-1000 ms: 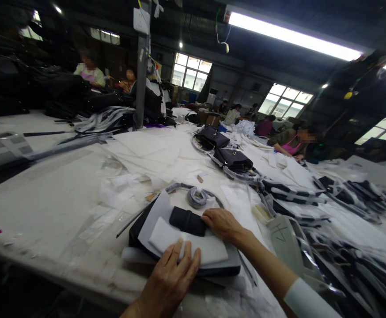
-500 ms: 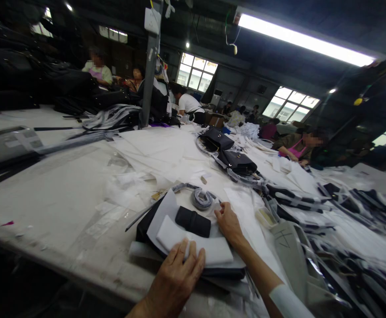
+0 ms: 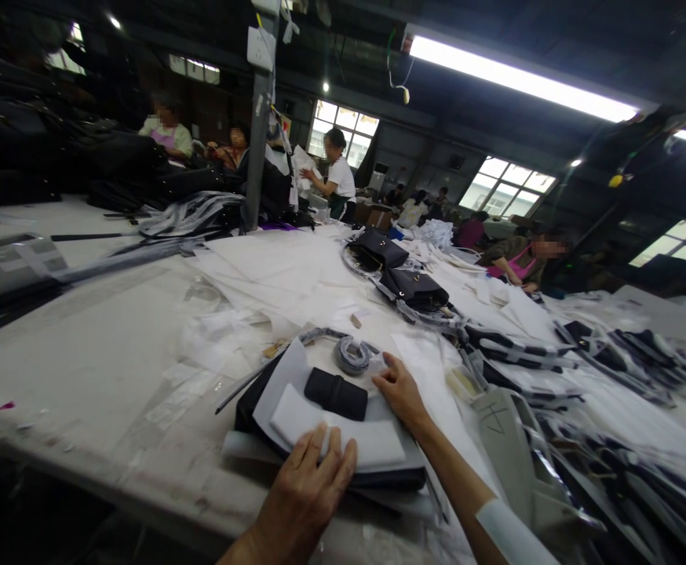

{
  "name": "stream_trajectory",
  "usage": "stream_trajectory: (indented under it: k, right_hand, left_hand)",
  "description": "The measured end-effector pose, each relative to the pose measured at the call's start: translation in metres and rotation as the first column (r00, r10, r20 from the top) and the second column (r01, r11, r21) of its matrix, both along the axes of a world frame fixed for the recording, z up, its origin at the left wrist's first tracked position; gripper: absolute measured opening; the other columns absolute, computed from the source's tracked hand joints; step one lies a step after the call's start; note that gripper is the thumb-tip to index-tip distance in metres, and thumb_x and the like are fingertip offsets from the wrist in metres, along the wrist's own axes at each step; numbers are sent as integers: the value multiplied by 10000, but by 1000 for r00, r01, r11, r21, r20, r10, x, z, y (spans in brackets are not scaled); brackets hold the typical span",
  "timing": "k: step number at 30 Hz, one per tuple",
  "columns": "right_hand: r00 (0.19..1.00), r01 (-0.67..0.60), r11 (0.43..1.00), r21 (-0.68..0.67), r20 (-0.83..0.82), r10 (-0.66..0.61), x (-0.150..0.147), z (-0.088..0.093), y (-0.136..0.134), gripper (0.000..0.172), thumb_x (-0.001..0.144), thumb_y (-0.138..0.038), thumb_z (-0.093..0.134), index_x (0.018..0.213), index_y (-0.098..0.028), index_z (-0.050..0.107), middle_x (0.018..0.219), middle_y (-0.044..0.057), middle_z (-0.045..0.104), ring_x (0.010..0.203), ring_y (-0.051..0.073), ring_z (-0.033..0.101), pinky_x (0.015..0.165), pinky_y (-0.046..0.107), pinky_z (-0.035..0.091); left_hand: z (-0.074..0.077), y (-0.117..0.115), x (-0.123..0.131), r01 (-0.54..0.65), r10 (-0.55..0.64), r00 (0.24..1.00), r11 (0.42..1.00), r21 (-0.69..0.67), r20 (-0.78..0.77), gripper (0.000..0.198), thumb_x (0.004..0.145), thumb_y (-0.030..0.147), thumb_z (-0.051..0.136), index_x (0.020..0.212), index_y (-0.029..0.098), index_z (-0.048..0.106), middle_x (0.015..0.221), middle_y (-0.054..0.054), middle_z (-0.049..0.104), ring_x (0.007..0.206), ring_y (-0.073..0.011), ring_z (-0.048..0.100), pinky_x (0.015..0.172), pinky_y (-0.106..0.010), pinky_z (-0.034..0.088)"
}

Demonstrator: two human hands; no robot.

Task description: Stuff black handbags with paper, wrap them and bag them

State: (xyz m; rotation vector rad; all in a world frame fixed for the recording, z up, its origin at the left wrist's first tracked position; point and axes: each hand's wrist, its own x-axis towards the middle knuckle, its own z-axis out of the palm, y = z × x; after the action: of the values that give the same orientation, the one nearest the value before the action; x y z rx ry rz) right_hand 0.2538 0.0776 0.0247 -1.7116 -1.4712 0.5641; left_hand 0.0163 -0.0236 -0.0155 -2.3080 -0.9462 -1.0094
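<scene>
My left hand (image 3: 308, 490) lies flat, fingers stretched out, on a white foam sheet (image 3: 343, 435) that covers a dark flat bag (image 3: 249, 400) at the near table edge. A small black folded pouch (image 3: 336, 394) rests on the sheet just beyond my fingers. My right hand (image 3: 399, 388) sits to the right of the pouch, fingers curled down onto a white sheet beside a grey wrapped coil of strap (image 3: 352, 353). Whether it pinches anything is hidden.
Two black handbags (image 3: 405, 286) stand further back on the white table (image 3: 84, 353). Wrapped straps and bag parts (image 3: 525, 353) are piled to the right. A grey pole (image 3: 254, 125) rises at the back left. Several people work at the far tables.
My right hand has slid off the black pouch toward the grey coil and the sheet's right edge. My left hand stays pressed on the foam sheet.
</scene>
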Motion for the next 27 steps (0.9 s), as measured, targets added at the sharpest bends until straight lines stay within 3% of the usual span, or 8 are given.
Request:
stream_trajectory:
  k: [5,10,13,17,21,24,27]
  right_hand:
    - [999,-19,986,167,-40,26,1,4,-11,655,740,-345,628,1343,-128,495,806,2,672,809,212,645,867,388,499]
    - [993,-93,949,300,-41,111,2,3,-23,590,794,-299,614,1352,-163,482,750,-41,564,704,153,593,756,309,522]
    - [985,-173,942,287,24,173,1,11,-36,568,800,-277,619,1346,-174,500,735,-46,558,658,137,569,708,282,525]
    - [961,-267,940,211,132,243,-4,34,-56,635,800,-230,601,1414,-183,447,784,-26,645,712,150,635,792,309,545]
    - [938,-305,949,75,193,287,-16,56,-81,653,819,-194,578,1451,-191,415,866,8,729,826,184,705,873,343,551]
    - [908,-309,951,27,305,287,-24,55,-104,631,848,-157,551,1462,-198,410,851,20,747,819,215,724,805,352,581]
    - [839,-306,945,115,501,211,-34,41,-126,615,896,-124,488,1496,-184,366,889,63,751,727,235,721,658,343,599]
  left_hand:
    - [-6,0,1,2,-2,1000,1000,-28,7,397,1014,162,318,1318,195,572,1252,-94,631,1202,-283,542,1035,-427,359]
    - [-7,-2,4,-28,30,997,999,-34,68,418,1009,130,298,1290,204,598,1243,-74,641,1193,-280,545,1037,-425,354]
    - [-1,-4,3,-40,42,998,999,-29,45,417,1017,147,291,1281,207,608,1222,-69,651,1181,-275,554,1030,-419,364]
    - [12,-5,-3,-47,45,996,999,-23,-82,385,1020,188,335,1296,217,603,1207,-69,659,1150,-268,577,994,-396,395]
    - [19,-4,-8,-50,47,983,999,-8,-180,444,1010,184,373,1432,282,472,1222,-71,656,1119,-255,601,952,-385,420]
    - [19,-4,-9,-50,47,978,999,-11,-206,501,1001,180,396,1485,309,387,1231,-83,649,1128,-261,600,938,-390,426]
    - [19,-5,-11,-39,28,971,998,-44,-237,503,989,198,438,1477,311,396,1253,-94,632,1150,-272,586,944,-394,425]
